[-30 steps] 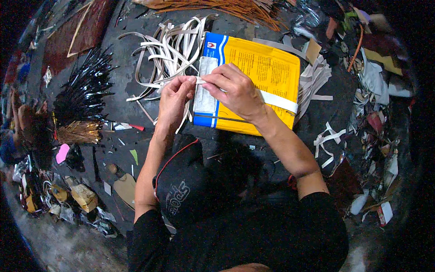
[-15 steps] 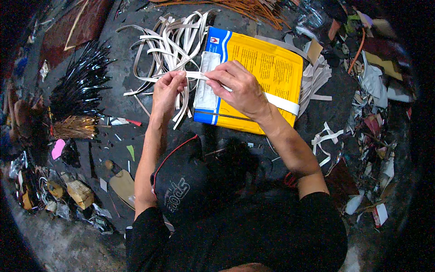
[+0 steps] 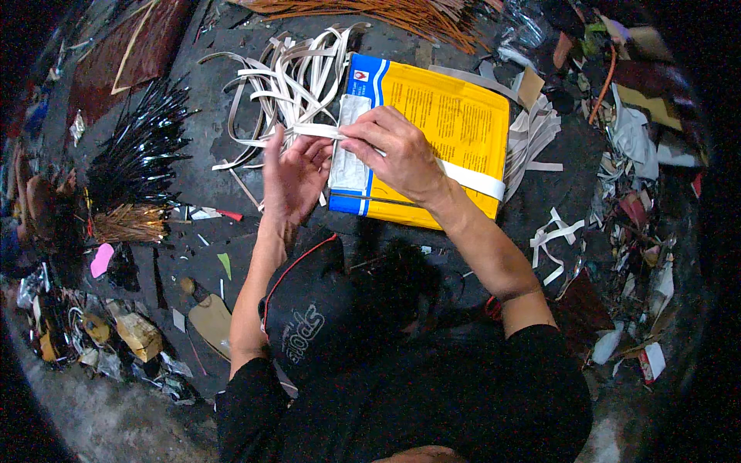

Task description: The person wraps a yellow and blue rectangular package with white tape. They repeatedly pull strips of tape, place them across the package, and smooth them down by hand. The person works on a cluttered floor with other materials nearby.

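Note:
My right hand (image 3: 397, 153) pinches a white flat strip (image 3: 472, 180) above a yellow and blue printed packet (image 3: 451, 96). The strip runs from the packet's right edge, passes beneath my right hand and sticks out leftward past my fingertips. Just below that loose end, my left hand (image 3: 297, 181) is open, its thumb standing apart from the fingers, holding nothing. A whitish patch (image 3: 351, 162) covers part of the packet's blue border. A tangled heap of white strips (image 3: 289, 81) lies beyond my left hand.
More pale strips (image 3: 536, 131) fan out beside the packet's right side. Black glossy strands (image 3: 143, 139) and a brown bundle (image 3: 131, 222) lie at the left. Orange-brown rods (image 3: 394, 17) are at the far edge; scraps (image 3: 633, 147) pile up on the right.
My left hand has let go of the strip, its fingers spreading as it dropped slightly nearer me. My right hand keeps its pinch and has shifted a little left.

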Demonstrator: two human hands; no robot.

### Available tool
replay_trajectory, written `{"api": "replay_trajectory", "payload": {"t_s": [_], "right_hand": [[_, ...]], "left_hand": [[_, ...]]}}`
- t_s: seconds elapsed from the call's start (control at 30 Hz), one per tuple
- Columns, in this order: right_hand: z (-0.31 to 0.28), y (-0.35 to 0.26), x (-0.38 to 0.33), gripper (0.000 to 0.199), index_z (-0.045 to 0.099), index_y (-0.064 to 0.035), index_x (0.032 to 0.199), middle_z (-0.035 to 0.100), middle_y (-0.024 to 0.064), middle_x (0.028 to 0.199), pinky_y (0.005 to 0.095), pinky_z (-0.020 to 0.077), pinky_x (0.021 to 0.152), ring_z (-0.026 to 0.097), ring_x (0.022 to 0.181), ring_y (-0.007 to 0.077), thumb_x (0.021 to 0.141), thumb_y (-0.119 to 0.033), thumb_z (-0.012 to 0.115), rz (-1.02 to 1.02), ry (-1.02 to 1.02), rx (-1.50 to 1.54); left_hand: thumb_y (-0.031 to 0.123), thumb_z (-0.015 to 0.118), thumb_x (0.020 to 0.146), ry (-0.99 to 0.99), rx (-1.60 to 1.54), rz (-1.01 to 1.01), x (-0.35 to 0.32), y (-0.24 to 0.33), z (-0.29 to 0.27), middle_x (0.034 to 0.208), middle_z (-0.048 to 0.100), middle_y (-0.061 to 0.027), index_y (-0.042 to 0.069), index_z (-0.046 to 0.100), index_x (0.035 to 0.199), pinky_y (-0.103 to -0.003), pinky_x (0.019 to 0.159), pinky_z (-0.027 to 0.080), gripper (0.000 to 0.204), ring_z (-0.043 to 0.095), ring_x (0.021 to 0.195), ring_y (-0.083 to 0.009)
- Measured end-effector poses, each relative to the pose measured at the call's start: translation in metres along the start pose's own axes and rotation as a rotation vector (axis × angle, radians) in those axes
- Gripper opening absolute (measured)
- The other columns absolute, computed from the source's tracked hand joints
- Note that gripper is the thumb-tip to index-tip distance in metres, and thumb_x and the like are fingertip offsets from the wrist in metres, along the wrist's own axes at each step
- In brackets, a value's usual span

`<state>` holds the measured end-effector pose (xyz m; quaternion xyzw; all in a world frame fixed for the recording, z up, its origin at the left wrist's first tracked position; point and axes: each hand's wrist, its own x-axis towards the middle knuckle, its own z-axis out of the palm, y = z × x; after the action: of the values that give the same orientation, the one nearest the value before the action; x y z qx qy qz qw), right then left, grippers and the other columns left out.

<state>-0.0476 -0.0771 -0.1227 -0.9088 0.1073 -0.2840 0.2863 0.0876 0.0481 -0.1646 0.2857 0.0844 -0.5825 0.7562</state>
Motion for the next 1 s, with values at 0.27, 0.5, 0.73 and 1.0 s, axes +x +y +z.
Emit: {"api": "replay_trajectory", "payload": {"t_s": [0.27,0.5,0.73,1.0], "right_hand": [[-0.003,-0.004,-0.001,0.017,0.069,-0.0051,0.096,0.060,0.0092,0.086,0.0353,0.0496,0.071,0.060,0.081,0.0255,0.080,-0.012,0.072,0.055,-0.035,0.028],[-0.003,-0.003,-0.003,0.018,0.068,-0.0051,0.096,0.060,0.0087,0.084,0.0349,0.0495,0.070,0.060,0.080,0.0246,0.080,-0.010,0.072,0.045,-0.039,0.023],[-0.001,-0.003,0.000,0.017,0.069,-0.0045,0.096,0.061,0.0086,0.084,0.0342,0.0499,0.070,0.060,0.080,0.0244,0.079,-0.007,0.072,0.043,-0.043,0.031],[-0.001,-0.001,-0.001,0.015,0.068,-0.0048,0.094,0.061,0.0092,0.085,0.0354,0.0500,0.071,0.060,0.082,0.0262,0.080,-0.009,0.071,0.038,-0.020,0.023]], "left_hand": [[0.019,0.064,0.092,0.083,0.474,0.029,0.004,0.000,-0.003,0.076,0.060,0.0009,0.005,0.062,0.090,-0.019,0.061,0.039,0.015,0.052,0.067,-0.0057],[0.017,0.066,0.090,0.146,0.468,0.041,0.028,0.001,-0.045,0.079,0.061,-0.0023,0.002,0.061,0.092,-0.016,0.056,0.039,0.016,0.054,0.066,-0.0069],[0.022,0.065,0.090,0.152,0.244,0.060,0.054,0.011,-0.095,0.078,0.059,-0.0025,0.002,0.059,0.093,-0.020,0.059,0.041,0.020,0.053,0.066,-0.0091],[0.020,0.061,0.094,0.080,0.510,0.086,0.000,0.000,0.005,0.081,0.059,-0.0003,0.003,0.059,0.096,-0.020,0.060,0.038,0.018,0.050,0.068,-0.0053]]}}
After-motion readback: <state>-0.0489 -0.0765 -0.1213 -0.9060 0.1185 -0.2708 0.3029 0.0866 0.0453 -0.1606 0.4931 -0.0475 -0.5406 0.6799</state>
